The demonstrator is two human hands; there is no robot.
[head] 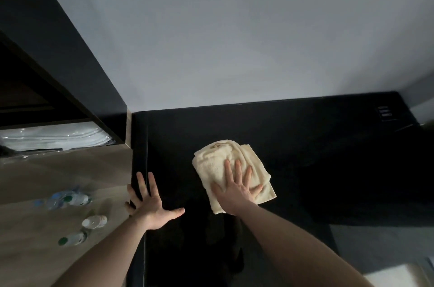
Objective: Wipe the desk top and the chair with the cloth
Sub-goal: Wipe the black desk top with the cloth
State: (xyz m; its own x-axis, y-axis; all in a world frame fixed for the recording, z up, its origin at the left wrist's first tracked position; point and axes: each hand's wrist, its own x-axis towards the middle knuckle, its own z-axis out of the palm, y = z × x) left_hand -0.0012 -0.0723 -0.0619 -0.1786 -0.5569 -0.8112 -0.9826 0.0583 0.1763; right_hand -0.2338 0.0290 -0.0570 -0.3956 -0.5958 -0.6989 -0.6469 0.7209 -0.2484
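Note:
A cream folded cloth (218, 164) lies on the black desk top (317, 169), a little left of its middle. My right hand (237, 190) presses flat on the cloth's near half with fingers spread and straight. Near the desk's left edge, my left hand (150, 204) rests flat with fingers spread, its outer fingers reaching over the edge. No chair is in view.
A lower wooden counter (47, 181) to the left carries several small plastic bottles (70, 199). Above it is a dark shelf unit with wrapped white linen (54, 137). A socket panel (385, 113) sits at the desk's far right corner. A grey wall runs behind the desk.

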